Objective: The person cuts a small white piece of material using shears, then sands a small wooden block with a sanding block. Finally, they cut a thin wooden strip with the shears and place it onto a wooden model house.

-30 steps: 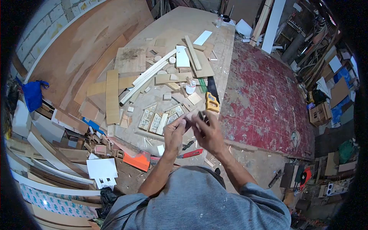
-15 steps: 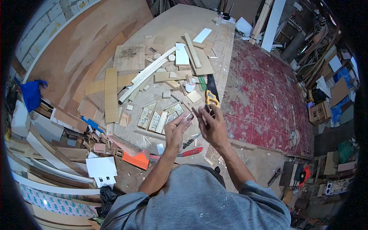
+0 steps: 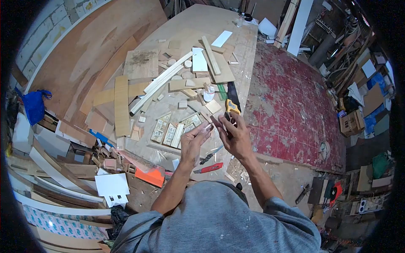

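Note:
My left hand [image 3: 195, 142] pinches a small pale piece [image 3: 208, 125] between thumb and fingertips, just above the front of the workbench. Facing it, my right hand [image 3: 236, 137] is closed on a thin brownish strip [image 3: 216, 122], its end close to the pale piece. I cannot tell what material the strip is. Beyond my left hand lies a model house front [image 3: 171, 133] with small white-framed windows, in several wooden sections. A handsaw with a yellow handle [image 3: 231, 107] lies just past my right hand. Below the hands is a red utility knife [image 3: 209, 168].
On the workbench [image 3: 198, 21] are long wooden strips [image 3: 162, 82], a white cup [image 3: 209, 93], a green ruler [image 3: 222, 90] and plywood offcuts [image 3: 121, 105]. An orange tool [image 3: 149, 176] sits at the near left edge. Red flooring [image 3: 287, 105] lies to the right.
Both hands stay nearly in place, with small shifts of the fingers and of the brownish strip. The camera view has moved slightly.

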`<state>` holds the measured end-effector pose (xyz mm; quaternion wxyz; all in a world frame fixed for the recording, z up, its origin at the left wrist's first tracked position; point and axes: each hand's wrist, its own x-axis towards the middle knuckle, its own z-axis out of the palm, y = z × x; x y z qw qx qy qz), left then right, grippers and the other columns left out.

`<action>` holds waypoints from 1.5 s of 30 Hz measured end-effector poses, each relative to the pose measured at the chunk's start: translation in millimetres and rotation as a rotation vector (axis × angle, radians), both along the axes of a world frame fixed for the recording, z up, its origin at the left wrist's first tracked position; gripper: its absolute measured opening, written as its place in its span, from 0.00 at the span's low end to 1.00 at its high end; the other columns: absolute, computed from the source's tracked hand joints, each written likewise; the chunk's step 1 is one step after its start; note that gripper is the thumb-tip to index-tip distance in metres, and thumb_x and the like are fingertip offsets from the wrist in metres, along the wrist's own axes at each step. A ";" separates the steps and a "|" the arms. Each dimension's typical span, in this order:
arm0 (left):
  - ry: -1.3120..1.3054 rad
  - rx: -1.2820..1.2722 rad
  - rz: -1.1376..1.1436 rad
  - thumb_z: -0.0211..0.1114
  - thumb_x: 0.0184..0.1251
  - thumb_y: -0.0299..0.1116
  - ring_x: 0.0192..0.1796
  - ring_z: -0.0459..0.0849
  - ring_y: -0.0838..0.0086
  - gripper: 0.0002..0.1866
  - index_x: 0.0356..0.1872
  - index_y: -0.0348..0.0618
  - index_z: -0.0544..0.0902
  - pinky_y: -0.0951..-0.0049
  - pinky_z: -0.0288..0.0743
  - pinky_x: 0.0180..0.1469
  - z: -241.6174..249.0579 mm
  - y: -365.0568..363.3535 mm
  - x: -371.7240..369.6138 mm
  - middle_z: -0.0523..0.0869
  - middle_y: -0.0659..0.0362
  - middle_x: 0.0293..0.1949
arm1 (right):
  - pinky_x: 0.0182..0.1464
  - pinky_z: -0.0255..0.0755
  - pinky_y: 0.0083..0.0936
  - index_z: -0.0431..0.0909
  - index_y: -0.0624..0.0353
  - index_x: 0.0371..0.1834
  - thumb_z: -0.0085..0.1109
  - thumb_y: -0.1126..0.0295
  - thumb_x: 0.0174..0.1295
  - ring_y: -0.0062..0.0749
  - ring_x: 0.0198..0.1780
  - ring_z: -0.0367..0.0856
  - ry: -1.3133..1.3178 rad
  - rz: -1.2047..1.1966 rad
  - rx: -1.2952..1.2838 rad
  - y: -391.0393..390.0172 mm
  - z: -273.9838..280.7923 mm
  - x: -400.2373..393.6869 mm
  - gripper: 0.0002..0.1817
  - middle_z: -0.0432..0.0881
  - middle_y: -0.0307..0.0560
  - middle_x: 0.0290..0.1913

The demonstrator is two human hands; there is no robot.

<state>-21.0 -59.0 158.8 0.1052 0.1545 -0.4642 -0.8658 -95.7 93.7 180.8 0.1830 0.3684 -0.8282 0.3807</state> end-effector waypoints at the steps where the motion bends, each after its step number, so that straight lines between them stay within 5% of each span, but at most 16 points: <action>1: 0.003 0.001 0.005 0.56 0.70 0.23 0.53 0.87 0.66 0.22 0.64 0.23 0.73 0.69 0.79 0.62 -0.6 -1.9 -1.8 0.85 0.44 0.52 | 0.48 0.77 0.38 0.83 0.58 0.56 0.70 0.74 0.56 0.50 0.49 0.80 -0.007 -0.005 -0.013 -1.1 -0.2 0.6 0.22 0.75 0.64 0.57; 6: 0.037 0.000 -0.009 0.56 0.71 0.22 0.45 0.86 0.75 0.24 0.66 0.21 0.70 0.71 0.81 0.58 -12.6 -4.5 -3.7 0.85 0.47 0.52 | 0.50 0.78 0.39 0.83 0.57 0.55 0.71 0.74 0.55 0.53 0.52 0.80 0.001 0.097 -0.004 -10.3 -1.2 10.8 0.22 0.75 0.63 0.56; 13: -0.034 0.136 0.040 0.54 0.74 0.24 0.55 0.86 0.63 0.26 0.69 0.21 0.65 0.66 0.78 0.63 -10.6 -2.0 -6.5 0.82 0.39 0.57 | 0.47 0.77 0.38 0.81 0.61 0.54 0.69 0.78 0.54 0.53 0.48 0.78 0.058 -0.035 -0.026 -15.1 -1.9 1.5 0.21 0.75 0.62 0.52; 16: 0.000 0.080 0.003 0.54 0.76 0.26 0.57 0.85 0.65 0.24 0.68 0.22 0.68 0.69 0.78 0.63 -13.1 -12.3 -3.0 0.84 0.42 0.54 | 0.47 0.77 0.38 0.81 0.61 0.53 0.69 0.77 0.55 0.54 0.48 0.78 0.049 0.060 0.019 -11.8 6.3 8.8 0.21 0.76 0.61 0.50; 21: -0.004 -0.090 0.003 0.54 0.78 0.28 0.57 0.85 0.64 0.24 0.69 0.26 0.68 0.69 0.77 0.65 -16.1 -8.1 -1.8 0.84 0.43 0.54 | 0.53 0.75 0.32 0.83 0.65 0.54 0.66 0.71 0.61 0.47 0.52 0.81 -0.043 -0.108 -0.112 10.1 14.4 -20.0 0.18 0.80 0.61 0.53; 23: 0.021 -0.111 0.017 0.54 0.78 0.29 0.57 0.85 0.65 0.23 0.69 0.26 0.69 0.69 0.77 0.64 -14.4 -12.3 -4.2 0.85 0.44 0.54 | 0.47 0.75 0.31 0.83 0.62 0.56 0.67 0.70 0.61 0.44 0.49 0.82 -0.119 -0.102 -0.135 8.6 17.1 -13.8 0.19 0.81 0.60 0.52; 26: 0.044 0.030 0.009 0.54 0.78 0.29 0.55 0.86 0.68 0.18 0.62 0.28 0.76 0.71 0.80 0.60 -9.6 -12.1 -5.0 0.86 0.46 0.53 | 0.42 0.78 0.26 0.81 0.60 0.60 0.67 0.68 0.63 0.34 0.49 0.82 -0.221 -0.094 -0.145 9.5 4.6 -9.3 0.21 0.81 0.57 0.52; 28: 0.056 0.047 -0.004 0.59 0.77 0.33 0.52 0.87 0.67 0.15 0.54 0.30 0.79 0.68 0.79 0.60 -3.3 -13.3 -5.1 0.88 0.46 0.49 | 0.50 0.78 0.26 0.80 0.61 0.62 0.65 0.68 0.66 0.32 0.53 0.81 -0.588 -0.045 -0.413 3.8 -3.0 -6.0 0.21 0.82 0.54 0.54; 31: 0.082 -0.008 -0.021 0.59 0.77 0.32 0.50 0.88 0.69 0.12 0.51 0.33 0.80 0.69 0.81 0.56 -3.2 -19.1 -4.2 0.88 0.49 0.46 | 0.56 0.75 0.26 0.79 0.62 0.62 0.63 0.68 0.67 0.31 0.57 0.80 -0.726 0.075 -0.568 -0.4 -14.5 -4.9 0.21 0.81 0.51 0.58; 37: 0.087 -0.243 0.028 0.59 0.77 0.30 0.44 0.87 0.75 0.10 0.51 0.35 0.80 0.73 0.84 0.45 -1.8 -22.1 -6.1 0.87 0.55 0.41 | 0.61 0.72 0.27 0.79 0.63 0.62 0.62 0.68 0.68 0.33 0.61 0.77 -0.728 0.217 -0.440 -5.7 -7.4 10.0 0.21 0.79 0.51 0.60; 45: 0.146 -0.239 0.211 0.63 0.70 0.22 0.35 0.84 0.82 0.15 0.56 0.37 0.73 0.81 0.81 0.34 6.0 -8.4 -10.1 0.85 0.60 0.34 | 0.60 0.73 0.29 0.76 0.62 0.66 0.61 0.68 0.70 0.33 0.63 0.76 -0.865 0.242 -0.536 -8.9 -17.8 29.0 0.22 0.77 0.50 0.62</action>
